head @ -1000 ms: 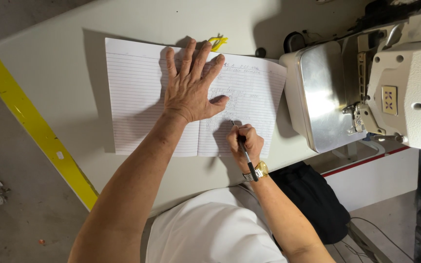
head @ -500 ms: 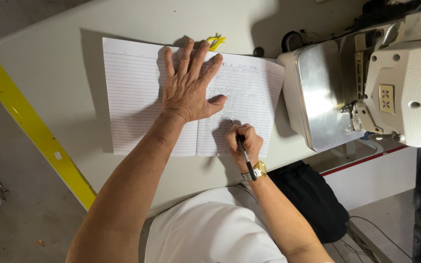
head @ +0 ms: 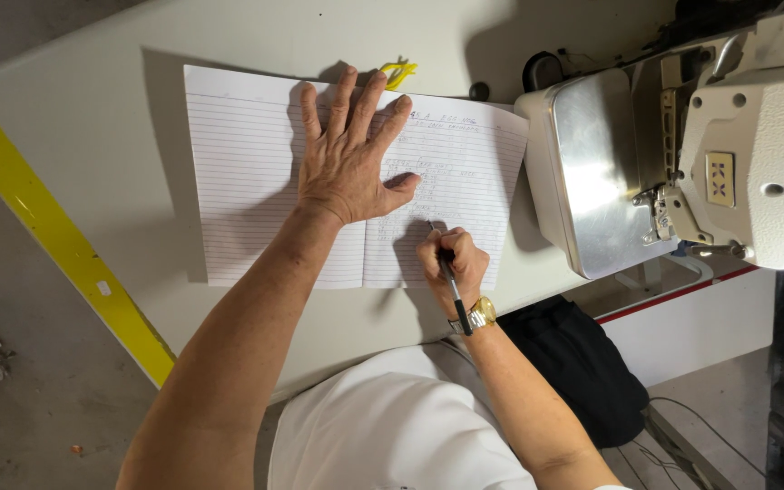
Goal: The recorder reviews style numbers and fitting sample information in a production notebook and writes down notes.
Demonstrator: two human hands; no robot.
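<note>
up close, the right hand (head: 451,263) is curled shut around a dark pen (head: 451,283), fingers pinching the barrel, tip down on the lower part of the right-hand page. a gold wristwatch (head: 475,317) sits on that wrist, just below the pen's upper end.

left hand (head: 348,161) lies flat, fingers spread wide, palm pressed across the middle fold of an open lined notebook (head: 247,172); thumb points toward the right hand, the two hands near but apart. left page blank, right page carries some handwritten lines, partly under the left hand.

notebook lies open on a pale table (head: 93,127), slightly turned, its top edge touching a small yellow object (head: 399,72), kind unclear. yellow strip (head: 56,245) runs along the table's left edge, bare concrete floor (head: 20,390) beyond it.

right of the notebook, just beside its edge, a white sewing machine (head: 755,163) with a shiny metal plate (head: 592,172). dark cloth bundle (head: 583,363) sits below the table edge, near the right forearm. person wears a white shirt (head: 383,426).
</note>
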